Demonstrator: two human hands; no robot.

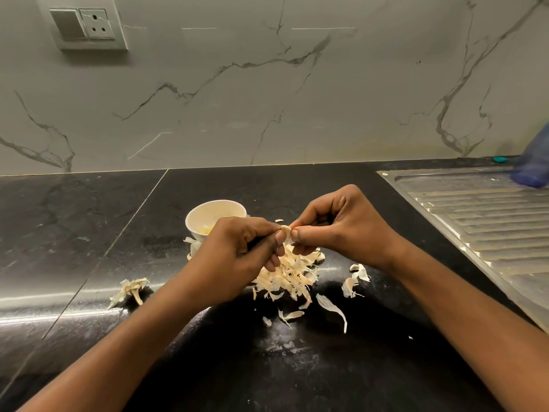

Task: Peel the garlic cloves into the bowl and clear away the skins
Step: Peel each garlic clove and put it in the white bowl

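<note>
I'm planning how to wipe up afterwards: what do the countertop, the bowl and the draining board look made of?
Countertop: black polished stone, probably granite, judging by its mottling, seam and glossy reflections.
Bowl: white and smooth-walled, likely ceramic, though plastic or paper is possible.
Draining board: ribbed, dull-shining metal, seemingly stainless steel.

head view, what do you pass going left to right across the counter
stray skin clump → white bowl → garlic clove being peeled → two loose skins → steel drainboard
</note>
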